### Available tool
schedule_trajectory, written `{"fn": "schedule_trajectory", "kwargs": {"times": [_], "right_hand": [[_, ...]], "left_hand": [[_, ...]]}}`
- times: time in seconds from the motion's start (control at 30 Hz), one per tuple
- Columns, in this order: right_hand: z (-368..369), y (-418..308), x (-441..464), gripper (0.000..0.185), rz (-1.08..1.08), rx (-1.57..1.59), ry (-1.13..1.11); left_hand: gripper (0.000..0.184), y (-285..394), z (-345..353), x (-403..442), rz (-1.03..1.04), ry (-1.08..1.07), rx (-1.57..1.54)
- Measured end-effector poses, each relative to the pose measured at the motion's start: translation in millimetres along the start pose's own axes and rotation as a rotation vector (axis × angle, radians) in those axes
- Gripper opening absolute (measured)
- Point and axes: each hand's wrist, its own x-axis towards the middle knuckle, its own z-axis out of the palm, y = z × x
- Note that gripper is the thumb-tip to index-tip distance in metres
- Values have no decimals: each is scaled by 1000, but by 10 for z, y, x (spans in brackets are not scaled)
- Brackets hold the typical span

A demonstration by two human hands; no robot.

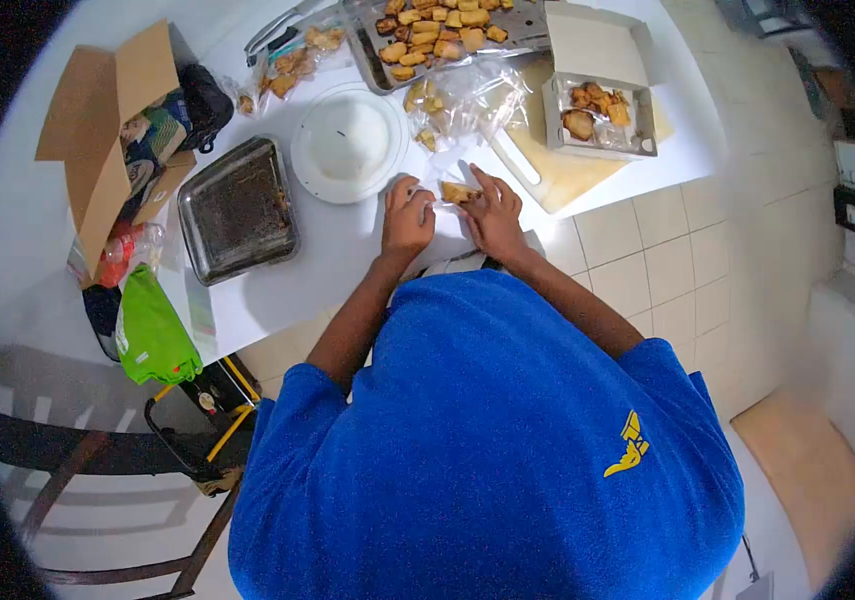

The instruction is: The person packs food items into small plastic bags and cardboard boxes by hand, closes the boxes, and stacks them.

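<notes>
A browned, golden pastry piece [459, 192] lies between my hands at the table's near edge, in what looks like a small clear plastic bag [436, 190]. My right hand [497, 214] is closed on the bag's right side, its fingers against the pastry. On the other side, my left hand [408, 220] has curled fingers and seems to pinch the bag's edge; the thin plastic is hard to make out. Just beyond, a heap of clear plastic bags [483, 88] lies by a cutting board [573, 175]. A white plate [348, 142] stands left of my left hand.
At the back, a metal tray [373, 70] holds many browned pieces. An open white box [603, 148] with pieces inside stands on the board. To the left are a dark glass baking dish [238, 210], a cardboard box [98, 140], a green bag [156, 325] and bagged pieces [293, 70].
</notes>
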Motion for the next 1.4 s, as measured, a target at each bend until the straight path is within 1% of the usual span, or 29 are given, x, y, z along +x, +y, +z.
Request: {"fn": "schedule_trajectory", "kwargs": {"times": [0.03, 0.1, 0.13, 0.23, 0.27, 0.33, 0.37, 0.43, 0.47, 0.53, 0.57, 0.63, 0.67, 0.73, 0.83, 0.87, 0.93, 0.97, 1.03, 1.07, 1.17, 1.23, 1.27, 1.37, 1.4], "right_hand": [[8, 15, -9, 21, 23, 17, 3], [-40, 11, -7, 24, 68, 15, 19], [-68, 1, 5, 25, 92, 14, 28], [-8, 149, 75, 24, 303, 355, -114], [19, 177, 78, 28, 198, 290, -23], [-22, 184, 114, 35, 276, 336, -109], [-47, 190, 128, 38, 315, 358, -153], [-98, 181, 163, 44, 143, 260, -115], [-120, 172, 182, 48, 57, 212, -96], [-197, 113, 220, 47, 7, 118, -136], [-214, 99, 226, 47, -17, 72, -156], [-167, 142, 234, 47, -164, 15, -73], [-133, 160, 233, 47, -237, -11, -31], [-68, 171, 200, 45, -221, -47, -95], [-66, 132, 183, 42, -141, -86, -203], [-74, 106, 186, 41, -105, -96, -241], [-65, 70, 198, 38, -110, -168, -273], [-65, 58, 211, 36, -109, -205, -287], [-64, 48, 233, 34, -79, -178, -333], [-64, 49, 241, 34, -59, -163, -353], [68, 162, 203, 31, -25, -15, -266], [-5, 161, 212, 36, 95, 169, -196], [-43, 163, 223, 38, 149, 260, -166], [-390, -24, 425, 42, 160, 215, -299], [-368, 21, 426, 42, 99, 226, -296]], "left_hand": [[17, -70, 11, 34, -4, -99, -41], [13, -197, 38, 122, -16, -301, -125], [13, -220, 53, 151, -30, -338, -70], [20, -209, 114, 206, -140, -179, -137], [22, -184, 132, 201, -247, -156, -102], [26, -95, 130, 181, -455, -113, -35], [26, -89, 148, 167, -445, -154, -24], [28, -109, 213, 111, -425, -237, -3], [29, -125, 251, 95, -421, -236, -9], [30, -119, 283, 98, -414, -234, -22], [29, -133, 296, 105, -456, -257, -85], [27, -122, 276, 158, -540, -303, -213], [27, -142, 316, 143, -567, -242, -263], [28, -134, 352, 118, -617, -121, -361], [30, 16, 132, 238, -701, -260, -547], [30, -18, 198, 193, -688, -244, -567], [31, -65, 309, 138, -658, -210, -606], [29, -90, 353, 109, -590, -164, -560], [26, 1, 299, 103, -447, -81, -473], [25, 44, 276, 103, -403, -68, -478], [25, 125, 241, 80, -261, -32, -468], [24, 132, 252, 54, -150, -9, -419], [21, 126, 268, 43, -54, 2, -364], [21, 138, 255, 42, 70, -35, -307], [21, 165, 240, 45, 80, -33, -294]]}}
